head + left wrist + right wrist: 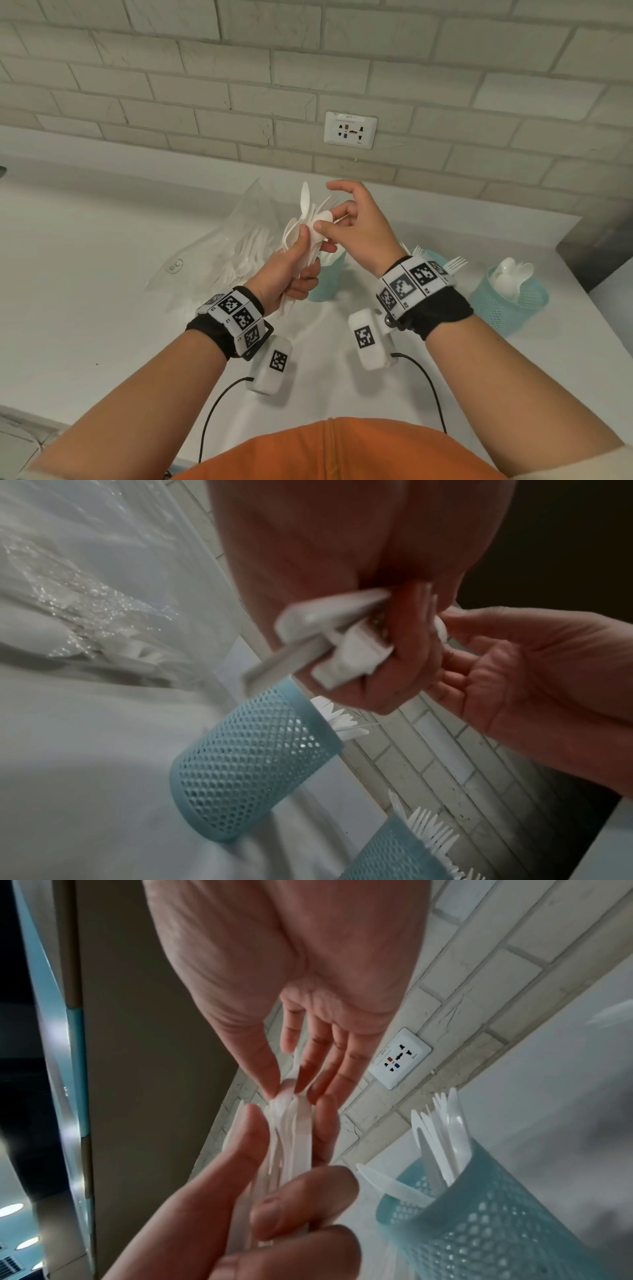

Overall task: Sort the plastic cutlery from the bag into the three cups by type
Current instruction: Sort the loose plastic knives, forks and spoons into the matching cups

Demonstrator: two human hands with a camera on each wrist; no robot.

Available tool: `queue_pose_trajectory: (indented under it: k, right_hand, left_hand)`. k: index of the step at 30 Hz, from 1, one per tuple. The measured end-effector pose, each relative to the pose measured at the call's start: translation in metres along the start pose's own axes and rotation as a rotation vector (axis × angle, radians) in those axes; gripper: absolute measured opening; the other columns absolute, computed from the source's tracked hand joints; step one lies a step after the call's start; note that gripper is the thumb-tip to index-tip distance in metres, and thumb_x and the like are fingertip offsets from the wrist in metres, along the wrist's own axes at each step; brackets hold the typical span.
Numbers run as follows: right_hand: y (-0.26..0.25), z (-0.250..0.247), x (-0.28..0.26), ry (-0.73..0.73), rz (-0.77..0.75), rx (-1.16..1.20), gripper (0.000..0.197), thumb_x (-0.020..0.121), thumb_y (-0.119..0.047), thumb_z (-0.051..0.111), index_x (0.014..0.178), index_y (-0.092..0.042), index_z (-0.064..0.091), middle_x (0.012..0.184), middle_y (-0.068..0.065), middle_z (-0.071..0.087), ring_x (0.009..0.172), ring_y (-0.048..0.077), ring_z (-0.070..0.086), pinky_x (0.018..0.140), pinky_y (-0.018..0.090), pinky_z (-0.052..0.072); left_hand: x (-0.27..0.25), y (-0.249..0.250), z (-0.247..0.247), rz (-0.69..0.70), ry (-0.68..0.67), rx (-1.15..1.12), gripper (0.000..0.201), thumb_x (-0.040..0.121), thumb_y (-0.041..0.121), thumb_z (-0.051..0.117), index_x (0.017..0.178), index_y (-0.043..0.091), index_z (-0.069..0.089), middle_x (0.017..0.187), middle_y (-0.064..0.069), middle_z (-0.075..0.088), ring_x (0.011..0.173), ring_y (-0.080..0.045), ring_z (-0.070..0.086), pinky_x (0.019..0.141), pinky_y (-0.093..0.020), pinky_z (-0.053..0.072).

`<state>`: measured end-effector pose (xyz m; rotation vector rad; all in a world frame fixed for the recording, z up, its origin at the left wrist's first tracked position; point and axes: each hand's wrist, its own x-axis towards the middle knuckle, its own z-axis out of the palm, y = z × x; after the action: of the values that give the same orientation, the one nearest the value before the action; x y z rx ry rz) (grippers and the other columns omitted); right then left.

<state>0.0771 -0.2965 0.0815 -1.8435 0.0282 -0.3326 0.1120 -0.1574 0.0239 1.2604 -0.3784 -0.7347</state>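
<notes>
My left hand (301, 255) grips a bundle of white plastic cutlery (305, 219) upright above the counter; its handle ends (325, 647) stick out under the fist. My right hand (323, 222) pinches the bowl of one spoon (286, 1096) at the bundle's top between thumb and forefinger, other fingers spread. Three teal mesh cups stand behind: the left cup (325, 284) (253, 758) partly hidden by my left hand, the middle cup (430, 257) behind my right wrist with forks, the right cup (510, 301) with spoons. The clear bag (233, 246) with more cutlery lies to the left.
The white counter (102, 274) meets a brick wall with a socket plate (350, 130) at the back. A dark block (599, 246) stands at the counter's right end. Cables run from my wrist cameras toward my body.
</notes>
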Motion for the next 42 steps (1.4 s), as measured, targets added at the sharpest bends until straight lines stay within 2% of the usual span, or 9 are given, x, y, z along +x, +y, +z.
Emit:
queue_pose_trajectory:
  k: [6, 9, 15, 18, 22, 27, 38, 40, 42]
  right_hand:
    - [0.008, -0.003, -0.001, 0.006, 0.025, 0.033, 0.052, 0.078, 0.003, 0.061, 0.119, -0.023, 0.043, 0.084, 0.015, 0.051, 0.073, 0.029, 0.064, 0.074, 0.039, 0.059]
    - [0.009, -0.005, -0.002, 0.012, 0.025, 0.015, 0.055, 0.080, 0.002, 0.059, 0.124, -0.023, 0.039, 0.086, 0.015, 0.049, 0.080, 0.035, 0.064, 0.066, 0.022, 0.056]
    - [0.009, -0.003, -0.001, 0.107, -0.063, -0.257, 0.030, 0.083, -0.022, 0.068, 0.112, -0.026, 0.063, 0.105, 0.000, 0.036, 0.096, 0.013, 0.045, 0.059, -0.004, 0.039]
    - [0.013, -0.007, 0.005, 0.142, -0.059, -0.304, 0.013, 0.080, -0.024, 0.072, 0.093, -0.025, 0.070, 0.101, -0.003, 0.041, 0.086, 0.005, 0.047, 0.080, 0.010, 0.040]
    - [0.015, -0.013, 0.010, 0.091, 0.003, -0.253, 0.008, 0.083, -0.017, 0.068, 0.090, -0.021, 0.066, 0.095, -0.003, 0.058, 0.071, 0.000, 0.051, 0.072, 0.016, 0.041]
    - [0.016, -0.007, 0.008, 0.048, 0.018, -0.195, 0.010, 0.088, -0.017, 0.062, 0.088, -0.026, 0.057, 0.109, -0.002, 0.057, 0.090, 0.022, 0.062, 0.090, 0.038, 0.051]
    - [0.000, -0.026, 0.021, 0.068, -0.037, -0.205, 0.014, 0.087, -0.014, 0.063, 0.084, -0.027, 0.059, 0.092, -0.001, 0.063, 0.095, 0.022, 0.062, 0.086, 0.043, 0.053]
    - [0.000, -0.027, 0.023, 0.072, -0.049, -0.223, 0.014, 0.087, -0.014, 0.063, 0.084, -0.027, 0.059, 0.091, -0.002, 0.063, 0.091, 0.020, 0.062, 0.085, 0.036, 0.054]
    - [0.000, -0.028, 0.022, 0.079, -0.077, -0.268, 0.007, 0.087, -0.015, 0.063, 0.089, -0.022, 0.062, 0.089, -0.008, 0.061, 0.078, 0.008, 0.056, 0.075, 0.010, 0.046]
  left_hand:
    - [0.005, -0.001, -0.001, 0.031, 0.040, 0.027, 0.057, 0.091, 0.065, 0.026, 0.089, 0.017, 0.057, 0.056, 0.001, 0.040, 0.039, -0.005, 0.022, 0.034, -0.012, 0.017]
    - [0.006, -0.002, 0.000, 0.029, 0.082, 0.060, 0.055, 0.092, 0.063, 0.031, 0.092, 0.013, 0.054, 0.057, 0.001, 0.045, 0.041, -0.008, 0.022, 0.034, -0.013, 0.019]
    - [0.011, -0.008, 0.002, 0.076, 0.170, 0.228, 0.057, 0.091, 0.061, 0.039, 0.102, 0.008, 0.057, 0.064, -0.001, 0.044, 0.042, -0.008, 0.028, 0.039, -0.019, 0.024]
    - [0.010, -0.011, 0.004, 0.085, 0.169, 0.271, 0.059, 0.089, 0.060, 0.041, 0.102, 0.006, 0.058, 0.064, -0.001, 0.042, 0.043, -0.007, 0.029, 0.039, -0.018, 0.026]
    - [0.011, -0.013, 0.007, 0.074, 0.187, 0.265, 0.045, 0.095, 0.055, 0.035, 0.090, 0.015, 0.055, 0.064, 0.001, 0.042, 0.044, -0.007, 0.028, 0.041, -0.018, 0.025]
    - [0.015, -0.012, 0.004, 0.028, 0.224, 0.177, 0.052, 0.093, 0.061, 0.033, 0.085, 0.014, 0.055, 0.059, 0.005, 0.047, 0.043, -0.007, 0.028, 0.043, -0.019, 0.022]
    - [0.014, -0.005, -0.008, 0.093, 0.180, 0.031, 0.023, 0.098, 0.032, 0.045, 0.092, 0.012, 0.055, 0.067, 0.001, 0.048, 0.043, -0.006, 0.033, 0.039, -0.015, 0.022]
    - [0.014, -0.004, -0.007, 0.097, 0.166, 0.011, 0.024, 0.098, 0.029, 0.045, 0.097, 0.010, 0.060, 0.065, 0.003, 0.049, 0.043, -0.005, 0.035, 0.038, -0.014, 0.023]
    - [0.013, -0.005, -0.007, 0.102, 0.149, 0.021, 0.025, 0.099, 0.027, 0.045, 0.099, 0.010, 0.063, 0.065, 0.004, 0.049, 0.044, -0.006, 0.038, 0.038, -0.015, 0.026]
